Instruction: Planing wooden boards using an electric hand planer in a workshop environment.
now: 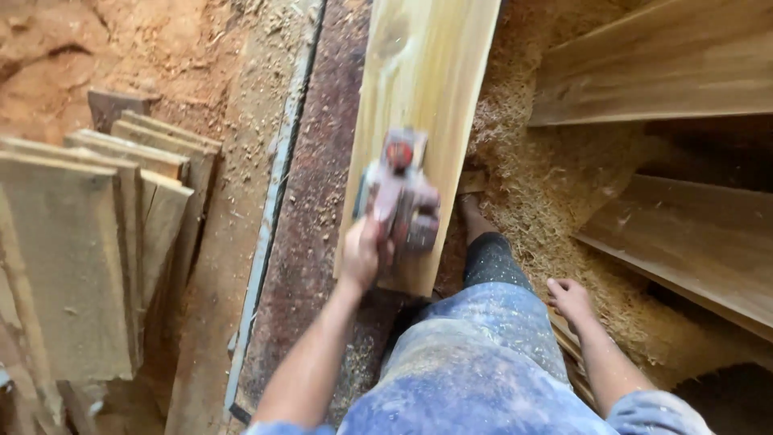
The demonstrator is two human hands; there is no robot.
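My left hand point(364, 256) grips the rear handle of a dusty reddish electric planer point(403, 197). The planer rests on the near part of a pale wooden plank point(427, 72) that runs away from me. My right hand point(570, 296) hangs free beside my knee with fingers loosely apart, holding nothing and touching nothing I can see. My leg in dust-covered blue trousers point(483, 354) and bare foot point(473, 216) stand just right of the plank's near end.
A dark workbench surface point(310, 201) with a metal edge strip lies under the plank. Stacked rough boards point(88, 242) fill the left. A heap of wood shavings point(555, 193) covers the floor on the right, beside two large planks point(692, 234).
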